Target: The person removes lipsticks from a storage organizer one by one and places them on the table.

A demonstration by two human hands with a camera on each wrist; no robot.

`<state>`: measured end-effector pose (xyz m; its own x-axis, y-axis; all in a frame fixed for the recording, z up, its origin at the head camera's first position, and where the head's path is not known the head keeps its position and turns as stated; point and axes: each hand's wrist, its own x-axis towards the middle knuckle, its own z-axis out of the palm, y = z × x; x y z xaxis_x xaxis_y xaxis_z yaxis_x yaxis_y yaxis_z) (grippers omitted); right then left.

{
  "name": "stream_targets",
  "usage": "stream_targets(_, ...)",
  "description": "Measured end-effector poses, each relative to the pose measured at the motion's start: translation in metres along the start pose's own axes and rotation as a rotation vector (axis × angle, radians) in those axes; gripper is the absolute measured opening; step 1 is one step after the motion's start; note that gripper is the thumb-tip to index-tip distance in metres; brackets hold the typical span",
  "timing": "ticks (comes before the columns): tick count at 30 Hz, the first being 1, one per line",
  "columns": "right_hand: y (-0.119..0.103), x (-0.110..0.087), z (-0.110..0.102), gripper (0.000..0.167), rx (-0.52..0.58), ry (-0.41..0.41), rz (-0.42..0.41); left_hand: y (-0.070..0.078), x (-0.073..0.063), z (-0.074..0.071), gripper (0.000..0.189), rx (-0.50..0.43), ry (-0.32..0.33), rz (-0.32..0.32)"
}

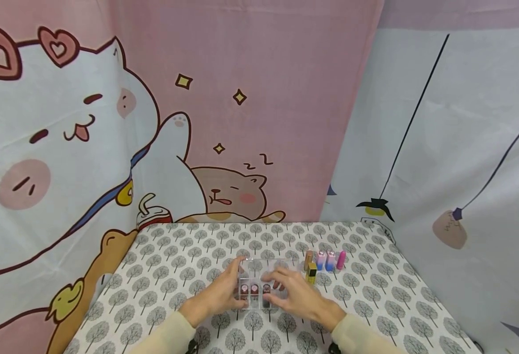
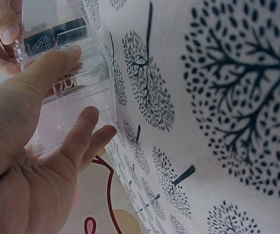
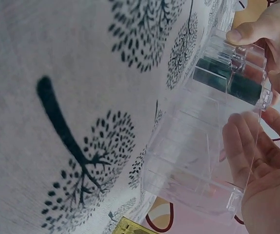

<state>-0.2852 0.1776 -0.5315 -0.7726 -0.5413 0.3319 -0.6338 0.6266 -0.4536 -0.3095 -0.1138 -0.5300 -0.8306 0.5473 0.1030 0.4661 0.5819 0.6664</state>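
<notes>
A clear plastic lipstick organizer with several compartments stands on the table in front of me. My left hand grips its left side, thumb at the front and fingers behind. Two dark-red lipsticks, one at the left and one beside it, fill neighbouring front compartments. A black lipstick sits in the compartment to their right. My right hand hovers round the organizer's right part, its thumb tip close by the top of the black lipstick. Through the clear wall its fingers show loosely extended.
Right of the organizer stand a brown tube, a yellow tube with a black top, two pink-and-blue tubes and a magenta tube. A tree-patterned cloth covers the table; a cartoon curtain hangs behind.
</notes>
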Motion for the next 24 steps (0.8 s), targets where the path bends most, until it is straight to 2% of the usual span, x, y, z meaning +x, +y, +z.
stream_targets(9, 0.0005, 0.0007, 0.0026, 0.039, -0.018, -0.001, -0.008, -0.0013, 0.0006, 0.0006, 0.137, 0.024, -0.001, -0.001)
stream_targets(24, -0.0013, -0.0001, 0.0038, 0.039, -0.065, -0.004, -0.001, 0.0023, -0.0009, -0.0017, 0.139, -0.015, -0.005, -0.016)
